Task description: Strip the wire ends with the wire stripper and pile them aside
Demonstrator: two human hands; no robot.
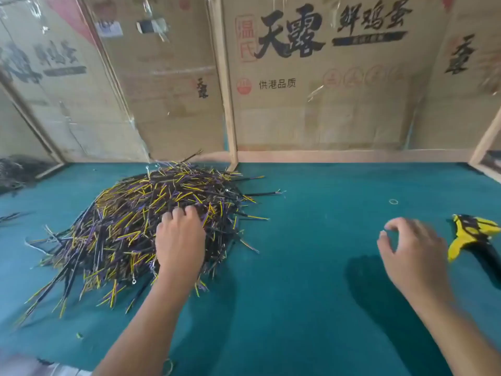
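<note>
A big heap of short black, yellow and purple wires point(127, 226) lies on the left half of the green table point(298, 267). My left hand point(180, 242) rests on the heap's right side, its fingertips dug in among the wires; whether it grips any wire is hidden. My right hand point(409, 251) hovers above the table at the right, fingers loosely curled and holding nothing. The yellow and black wire stripper point(473, 237) lies on the table just right of that hand, apart from it.
Cardboard walls on a wooden frame point(230, 104) close off the back and sides of the table. A small rubber ring point(393, 201) lies beyond my right hand. Another dark bundle of wires point(16, 169) sits at the far left edge.
</note>
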